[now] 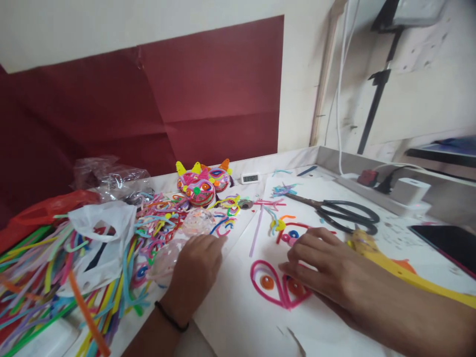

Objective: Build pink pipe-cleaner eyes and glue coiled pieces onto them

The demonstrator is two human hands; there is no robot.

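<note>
Maroon paper [208,89] covers the wall behind a messy craft table. The right hand [320,263] lies flat, fingers spread, pressing a pink looped shape [267,290] onto the white sheet [238,322]. The left hand [195,267] rests curled on a clear wrapper [167,258] beside the coloured sticks [156,228]; can't tell if it's gripping. Scissors [342,213] sit farther back.

wall paper [208,94]: dark red — upper left of the frame
scissors [345,213]: black handles
heart outline [277,287]: pink — orange beads
</note>
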